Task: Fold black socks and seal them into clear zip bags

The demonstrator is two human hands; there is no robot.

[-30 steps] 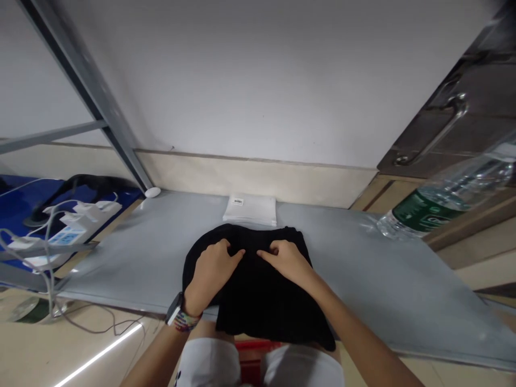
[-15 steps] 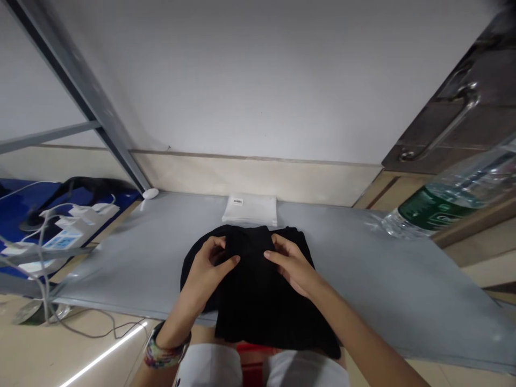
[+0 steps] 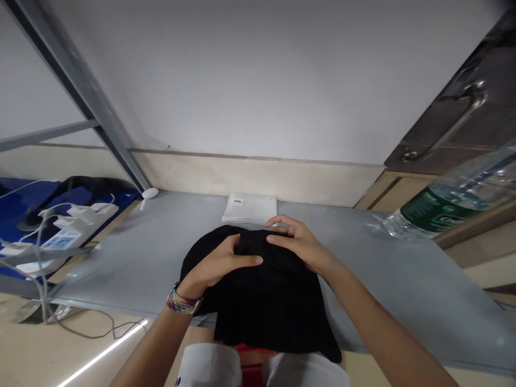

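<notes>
A folded black garment (image 3: pixel 274 301) lies across the near edge of the grey table, its lower part draped over my lap. My left hand (image 3: pixel 226 260) grips a folded-over part of it, thumb stretched flat on top and fingers tucked out of sight under the fold. At the far edge of the fold, my right hand (image 3: pixel 298 242) holds the cloth with its thumb on top; its index finger is raised and curved beyond the edge. Behind the garment lies a flat whitish packet (image 3: pixel 252 208) with a small barcode label.
On the grey table (image 3: pixel 387 290), a plastic bottle (image 3: pixel 435 209) with a green label is at the right. A white power strip (image 3: pixel 68 236) with cables sits left on a blue surface. A metal post (image 3: pixel 97 113) rises near a small white oval object (image 3: pixel 150 193).
My left hand has moved right, its thumb now lying across the cloth. My right hand has shifted to the far edge. The raised flap of the garment has been turned down.
</notes>
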